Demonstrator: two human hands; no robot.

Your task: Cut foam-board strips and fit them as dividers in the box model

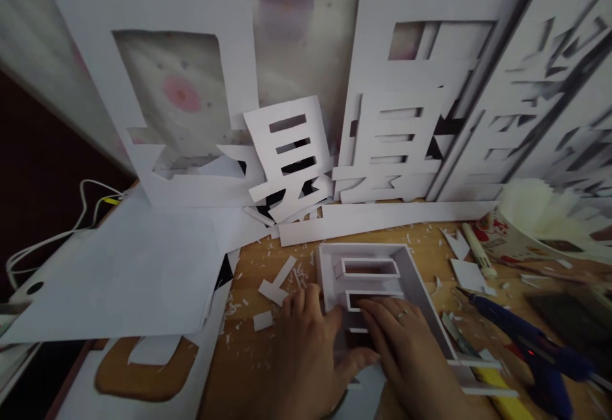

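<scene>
A shallow white foam-board box [417, 280] lies on the table, with raised rectangular slot frames [368, 266] inside it. My left hand [308, 337] is closed at its left wall, fingers curled there and thumb stretched right across the near part. Over the lower slot frames, my right hand [408, 343] presses with its fingers together; a ring shows on one finger. Both hands hide the near part of the box and the fingertips' exact contact. White strips [478, 375] stick out to the right of my right wrist.
A blue glue gun [530, 337] and yellow-handled cutter [502, 394] lie right, near a paper bucket [511, 229]. Cut-out white panels [396, 82] lean at the back. White sheets [124, 267] and a brown curved piece [143, 378] lie left. Scraps [275, 289] litter the wooden table.
</scene>
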